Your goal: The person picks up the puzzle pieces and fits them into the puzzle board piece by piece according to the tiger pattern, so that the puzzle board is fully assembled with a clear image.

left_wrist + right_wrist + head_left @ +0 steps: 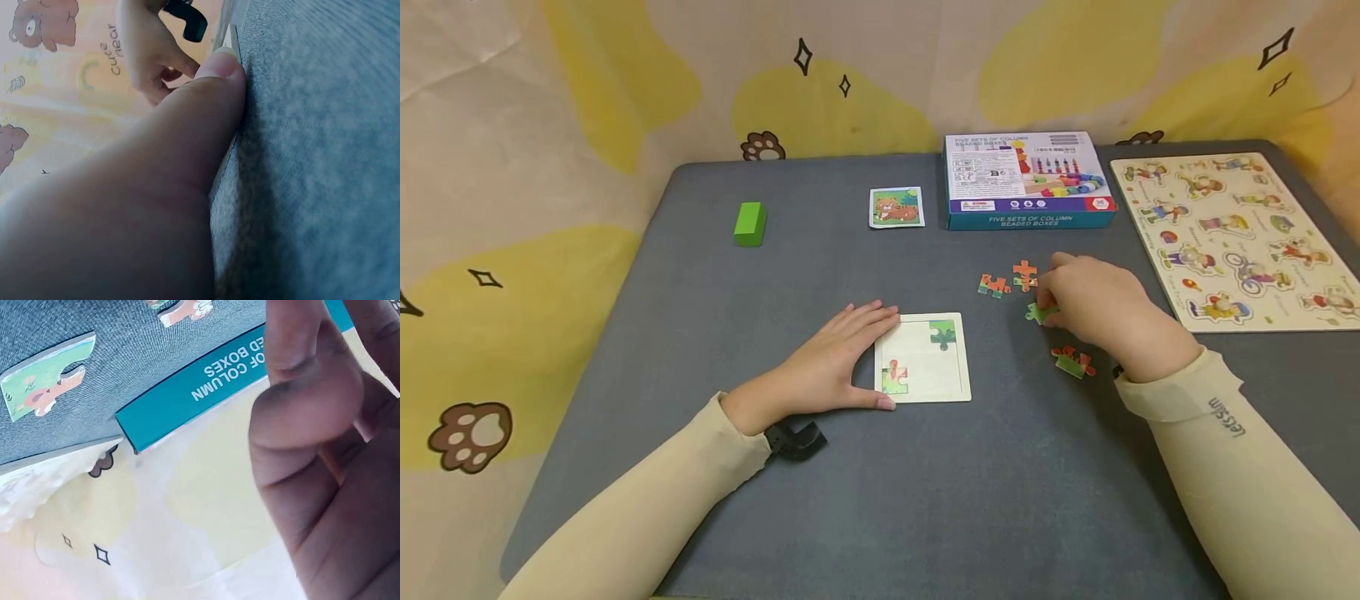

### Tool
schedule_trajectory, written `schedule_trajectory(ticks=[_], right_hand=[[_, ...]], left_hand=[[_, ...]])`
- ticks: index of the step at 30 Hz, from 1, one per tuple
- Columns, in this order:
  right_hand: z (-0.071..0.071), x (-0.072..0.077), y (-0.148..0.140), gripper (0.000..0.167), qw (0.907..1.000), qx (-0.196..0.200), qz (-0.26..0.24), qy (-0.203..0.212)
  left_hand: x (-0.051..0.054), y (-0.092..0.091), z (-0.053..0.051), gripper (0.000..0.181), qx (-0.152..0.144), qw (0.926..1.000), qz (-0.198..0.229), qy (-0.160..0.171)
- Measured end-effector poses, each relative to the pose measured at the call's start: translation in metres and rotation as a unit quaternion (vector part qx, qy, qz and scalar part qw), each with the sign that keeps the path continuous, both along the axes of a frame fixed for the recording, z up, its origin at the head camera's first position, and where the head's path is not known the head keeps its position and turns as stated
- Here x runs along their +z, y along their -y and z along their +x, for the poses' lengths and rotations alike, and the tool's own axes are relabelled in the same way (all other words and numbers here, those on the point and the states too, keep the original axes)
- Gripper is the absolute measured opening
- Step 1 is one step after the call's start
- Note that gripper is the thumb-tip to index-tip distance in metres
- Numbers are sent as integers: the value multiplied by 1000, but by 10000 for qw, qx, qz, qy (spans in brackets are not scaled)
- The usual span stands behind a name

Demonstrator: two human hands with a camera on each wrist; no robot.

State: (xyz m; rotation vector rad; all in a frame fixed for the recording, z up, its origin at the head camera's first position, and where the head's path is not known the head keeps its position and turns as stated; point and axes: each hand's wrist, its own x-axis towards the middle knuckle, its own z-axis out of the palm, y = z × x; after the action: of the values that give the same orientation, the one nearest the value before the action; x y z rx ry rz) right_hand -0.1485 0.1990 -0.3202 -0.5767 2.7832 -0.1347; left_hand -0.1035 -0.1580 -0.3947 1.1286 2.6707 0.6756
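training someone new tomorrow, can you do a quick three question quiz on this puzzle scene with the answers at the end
1. How many pieces show in the tray?
2. True or false: the right hand touches the tray.
3. Fill in: in the head view, the card lies between the green block and the ____.

Key
1. Two: one at the top right, one at the bottom left.
2. False: the left hand rests on the tray's left edge; the right is off the tray, at a loose piece.
3. Box.
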Motion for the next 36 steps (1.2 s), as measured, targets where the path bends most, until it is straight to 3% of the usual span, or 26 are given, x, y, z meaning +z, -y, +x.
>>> schedule_trajectory(ticks=[9, 14, 18, 23, 28, 32, 36], right_hand=[[-4, 3, 0, 25, 9995, -57, -211, 249], [-2, 7, 7, 28, 9985, 225, -251, 431], [4, 12, 21, 26, 9968, 318, -716, 139], [16, 15, 42, 24, 9847, 242, -1727, -3], [24, 6, 61, 19, 9668, 97, -2548, -140], [22, -4, 74, 17, 9568, -40, -2906, -91], [16, -11, 85, 10, 9541, -88, -2991, 106]], left_hand=[[2, 2, 1, 111, 9, 10000, 21, -19], [3, 2, 1, 110, 39, 10000, -18, 2], [4, 3, 0, 110, 41, 10000, -4, 2], [5, 2, 1, 110, 25, 10000, 45, 25], [4, 0, 0, 109, 18, 10000, -9, 69], [2, 0, 0, 109, 11, 10000, 12, 97], [1, 0, 0, 109, 6, 9999, 5, 103]])
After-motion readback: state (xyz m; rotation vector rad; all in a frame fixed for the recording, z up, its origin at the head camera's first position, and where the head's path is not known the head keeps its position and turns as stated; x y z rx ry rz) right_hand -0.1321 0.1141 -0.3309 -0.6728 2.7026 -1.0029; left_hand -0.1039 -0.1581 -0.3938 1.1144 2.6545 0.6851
